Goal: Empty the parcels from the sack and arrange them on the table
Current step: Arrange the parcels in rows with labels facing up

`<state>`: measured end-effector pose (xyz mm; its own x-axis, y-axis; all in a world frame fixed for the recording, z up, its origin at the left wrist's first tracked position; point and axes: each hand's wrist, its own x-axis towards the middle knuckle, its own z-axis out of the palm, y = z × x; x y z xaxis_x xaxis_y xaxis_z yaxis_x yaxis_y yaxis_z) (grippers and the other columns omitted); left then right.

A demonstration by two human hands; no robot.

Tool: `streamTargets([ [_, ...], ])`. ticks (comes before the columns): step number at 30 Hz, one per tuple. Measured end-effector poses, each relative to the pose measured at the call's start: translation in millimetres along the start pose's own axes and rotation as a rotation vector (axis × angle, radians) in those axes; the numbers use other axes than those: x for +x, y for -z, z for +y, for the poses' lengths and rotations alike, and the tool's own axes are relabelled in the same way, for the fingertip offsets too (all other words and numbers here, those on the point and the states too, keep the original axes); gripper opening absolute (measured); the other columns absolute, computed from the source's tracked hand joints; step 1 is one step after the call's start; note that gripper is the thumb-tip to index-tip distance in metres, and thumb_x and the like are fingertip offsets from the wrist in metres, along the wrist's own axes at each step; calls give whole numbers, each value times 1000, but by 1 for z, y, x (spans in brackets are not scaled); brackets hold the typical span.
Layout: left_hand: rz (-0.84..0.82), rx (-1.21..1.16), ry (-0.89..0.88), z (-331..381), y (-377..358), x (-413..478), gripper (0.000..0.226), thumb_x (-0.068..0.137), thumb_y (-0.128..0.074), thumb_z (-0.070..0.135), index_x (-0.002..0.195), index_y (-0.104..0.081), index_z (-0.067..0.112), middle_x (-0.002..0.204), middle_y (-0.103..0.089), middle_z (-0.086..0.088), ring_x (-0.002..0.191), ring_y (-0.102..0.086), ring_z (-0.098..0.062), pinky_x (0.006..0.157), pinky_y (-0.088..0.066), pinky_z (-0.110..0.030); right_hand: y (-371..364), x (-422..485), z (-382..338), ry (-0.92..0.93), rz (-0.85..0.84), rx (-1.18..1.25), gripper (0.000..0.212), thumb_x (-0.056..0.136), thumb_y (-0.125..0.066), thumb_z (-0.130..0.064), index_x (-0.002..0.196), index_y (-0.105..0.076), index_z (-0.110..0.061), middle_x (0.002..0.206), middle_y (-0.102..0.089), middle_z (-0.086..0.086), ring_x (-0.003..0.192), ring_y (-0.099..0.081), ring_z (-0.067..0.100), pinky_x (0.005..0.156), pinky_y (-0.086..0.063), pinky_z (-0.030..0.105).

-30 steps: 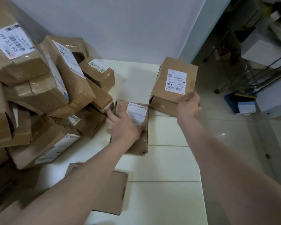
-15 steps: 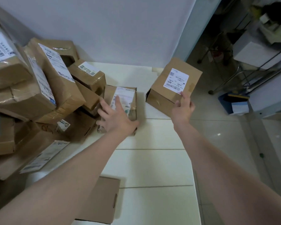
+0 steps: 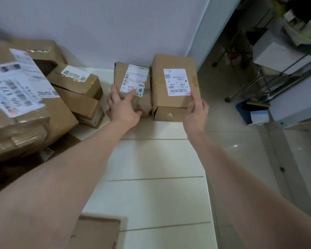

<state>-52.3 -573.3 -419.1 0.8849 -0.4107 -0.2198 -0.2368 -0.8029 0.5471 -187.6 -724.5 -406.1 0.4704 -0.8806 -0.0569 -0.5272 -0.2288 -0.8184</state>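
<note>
Since the cardboard looks light and stiff, its tape slick, take hold by corners and edges. Your right hand (image 3: 196, 112) clamps the near right corner of the larger parcel (image 3: 174, 81) at one o'clock on the table (image 3: 151, 194); your left hand (image 3: 122, 108) rests spread, fingers straight, on the smaller parcel (image 3: 133, 79) beside it at twelve.

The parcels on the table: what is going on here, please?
A person is arranging brown parcels on the white table. The left hand rests on the smaller parcel, and the right hand holds the near corner of the larger box beside it, both near the wall. A heap of other parcels lies at the left.
</note>
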Motion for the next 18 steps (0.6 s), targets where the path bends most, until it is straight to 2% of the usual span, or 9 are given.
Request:
streamTargets([
  [2,55,-87,-75,-13,-1,7,62,89,-65,15,143,-44,37,162,2,-1,148,-4,-25,116,-20,-22,-4,7,-9,-24,-16,49,48,101,-34,-9,138,-48,-37,141,-34,0,119,-49,18,106,-35,28],
  [3,75,-173,-83,-16,2,12,61,89,-61,9,143,-45,34,161,-6,0,147,-11,-22,112,-23,-13,-3,10,-13,-38,-43,75,47,102,-36,-11,139,-46,-38,142,-33,0,117,-49,12,104,-34,26],
  [5,114,-254,-74,-19,6,17,61,88,-60,9,143,-46,32,158,-15,1,144,-19,-23,113,-29,-24,0,10,-17,-43,-99,93,45,103,-39,-19,142,-40,-40,143,-31,-1,107,-51,3,101,-35,24],
  [7,147,-21,-135,-13,6,5,63,87,-62,14,145,-43,28,161,-9,-4,147,-10,-28,120,-15,-38,1,1,-14,-49,-95,73,52,101,-44,-26,149,-27,-36,149,-25,2,116,-51,11,103,-35,26],
  [9,161,26,-202,-4,2,-19,67,87,-60,11,149,-36,23,163,-1,-5,149,3,-26,121,-3,-37,-2,-15,-10,-117,-27,40,64,98,-51,-28,153,-18,-21,153,-18,10,133,-38,25,104,-31,28],
  [12,101,-54,-250,4,-5,-74,68,90,-54,5,152,-29,19,163,0,2,150,3,-17,121,-10,-30,-6,-51,-13,-315,26,-18,65,97,-52,-33,150,-23,-10,148,-24,18,130,-38,37,103,-36,39],
  [14,3,-117,-281,7,-3,-104,65,91,-52,2,150,-31,20,162,-11,5,148,-13,-14,117,-22,-29,-9,-76,-15,-341,-100,2,58,98,-50,-38,147,-30,-13,144,-32,14,121,-48,36,99,-43,42],
  [15,-23,-153,-305,8,2,-115,62,91,-52,2,148,-36,21,158,-24,4,144,-26,-14,114,-29,-29,-11,-87,-18,-335,-188,29,55,98,-48,-39,145,-34,-15,142,-38,11,117,-52,33,96,-45,40],
  [18,5,-262,-372,10,34,-137,46,91,-50,1,130,-59,25,129,-59,4,116,-57,-14,100,-46,-33,-14,-116,-32,-326,-454,97,49,98,-48,-37,141,-39,-16,125,-57,6,97,-60,22,94,-51,44],
])
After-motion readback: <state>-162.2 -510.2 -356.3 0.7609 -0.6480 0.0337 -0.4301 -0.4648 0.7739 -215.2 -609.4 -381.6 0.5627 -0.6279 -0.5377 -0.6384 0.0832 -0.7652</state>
